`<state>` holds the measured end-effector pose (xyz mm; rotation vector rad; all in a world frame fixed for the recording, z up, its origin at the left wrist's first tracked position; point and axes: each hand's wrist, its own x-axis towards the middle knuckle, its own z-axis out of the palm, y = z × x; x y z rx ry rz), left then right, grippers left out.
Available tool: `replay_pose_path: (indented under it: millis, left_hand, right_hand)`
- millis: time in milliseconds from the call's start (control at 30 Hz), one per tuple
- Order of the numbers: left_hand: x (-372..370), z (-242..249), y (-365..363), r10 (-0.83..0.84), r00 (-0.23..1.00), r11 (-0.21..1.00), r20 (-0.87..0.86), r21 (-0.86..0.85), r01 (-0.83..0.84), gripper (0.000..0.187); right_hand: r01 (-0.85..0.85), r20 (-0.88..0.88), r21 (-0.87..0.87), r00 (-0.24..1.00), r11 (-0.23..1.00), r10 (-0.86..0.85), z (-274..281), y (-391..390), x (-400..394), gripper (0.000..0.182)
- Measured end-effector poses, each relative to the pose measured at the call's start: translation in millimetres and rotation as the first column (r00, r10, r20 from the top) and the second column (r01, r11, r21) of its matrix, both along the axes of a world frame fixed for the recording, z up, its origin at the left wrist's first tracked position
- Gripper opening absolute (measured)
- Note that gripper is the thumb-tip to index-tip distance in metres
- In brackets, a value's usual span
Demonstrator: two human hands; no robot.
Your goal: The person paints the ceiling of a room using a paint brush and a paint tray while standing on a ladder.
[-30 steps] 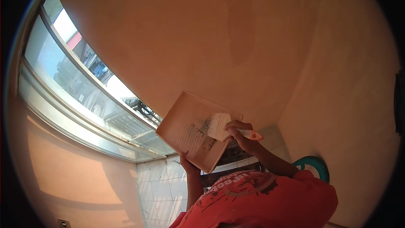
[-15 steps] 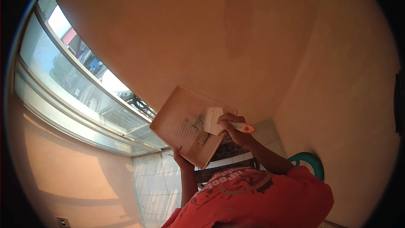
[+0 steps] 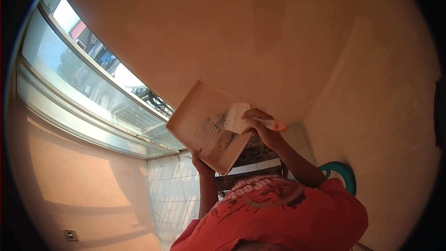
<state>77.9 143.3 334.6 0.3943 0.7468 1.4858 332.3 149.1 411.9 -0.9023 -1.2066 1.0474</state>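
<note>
My left hand (image 3: 200,161) grips the near-left edge of a paint tray (image 3: 195,107), thumb over the rim and the other fingers hidden underneath. The tray is tilted, with a ribbed slope and dark smudges toward its right side. In my right hand (image 3: 258,123) is a wide paintbrush (image 3: 238,118) with pale bristles and a white handle ending in orange. Its bristles point left over the tray, overlapping the smudged part in this view.
An orange-brown wall (image 3: 209,28) with a darker damp-looking patch rises ahead. A sliding window (image 3: 93,83) runs along the left. Dark wooden slats (image 3: 253,155) show below the tray, over pale floor tiles (image 3: 172,195). A round green object (image 3: 346,174) stands by the right wall, and a switch (image 3: 70,235) sits lower left.
The tray, the brush and both hands appear slightly higher in the view. Both hands keep their hold, and the brush stays over the same part of the tray.
</note>
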Motion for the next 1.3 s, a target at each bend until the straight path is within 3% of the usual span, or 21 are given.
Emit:
replay_pose_path:
  millis: [67,133,200,233,300,400,600,667,833,900,1000,1200,1300]
  left_hand:
    - [2,6,-2,0.007,1.0,1.0,-0.028,0.0,-0.007,0.077]
    - [11,18,-2,0.075,0.994,0.995,-0.073,0.07,-0.07,0.076]
    - [3,9,0,0.054,0.997,0.998,-0.054,0.022,-0.053,0.076]
    - [2,6,-2,0.031,0.999,0.999,-0.026,-0.011,-0.031,0.076]
    - [3,5,-7,0.015,1.0,1.0,-0.015,-0.02,-0.015,0.076]
    - [6,11,3,0.02,0.999,0.999,-0.029,0.031,-0.02,0.077]
    - [4,11,-2,0.019,0.999,1.0,-0.037,0.014,-0.018,0.08]
    - [4,9,-1,0.02,0.999,1.0,-0.048,0.024,-0.019,0.08]
    - [4,12,-1,0.023,0.998,1.0,-0.066,0.014,-0.022,0.08]
    - [1,10,-1,0.004,0.998,1.0,-0.063,-0.006,-0.004,0.08]
    - [0,8,-1,0.016,0.997,0.999,-0.073,-0.046,-0.02,0.08]
    - [8,19,1,0.074,0.987,0.989,-0.143,-0.119,-0.091,0.08]
    - [6,16,0,0.096,0.981,0.977,-0.171,-0.174,-0.126,0.08]
  right_hand:
    - [0.048,-0.102,-0.085,0.993,0.995,-0.056,8,-1,4,0.017]
    - [0.034,-0.115,-0.049,0.993,0.998,-0.04,11,-5,8,0.016]
    - [0.142,-0.09,0.152,0.988,0.978,-0.129,8,-7,6,0.016]
    - [0.147,-0.088,0.14,0.987,0.979,-0.136,9,-4,8,0.016]
    - [-0.049,-0.095,-0.182,0.995,0.982,0.032,13,8,13,0.018]
    - [0.05,-0.101,-0.027,0.993,0.998,-0.053,5,-4,15,0.022]
    - [0.139,-0.324,-0.011,0.936,0.99,-0.135,9,4,28,0.024]
    - [0.196,-0.321,-0.009,0.928,0.981,-0.188,4,18,41,0.025]
    - [0.354,-0.304,-0.032,0.887,0.935,-0.347,-13,87,80,0.024]
    - [0.443,-0.193,-0.027,0.877,0.896,-0.44,-31,125,97,0.021]
    - [0.556,-0.172,0.002,0.819,0.831,-0.548,-59,186,116,0.018]
    - [0.643,-0.119,0.171,0.766,0.747,-0.632,-70,293,146,0.014]
    - [0.626,-0.193,0.061,0.772,0.778,-0.606,-38,314,153,0.016]
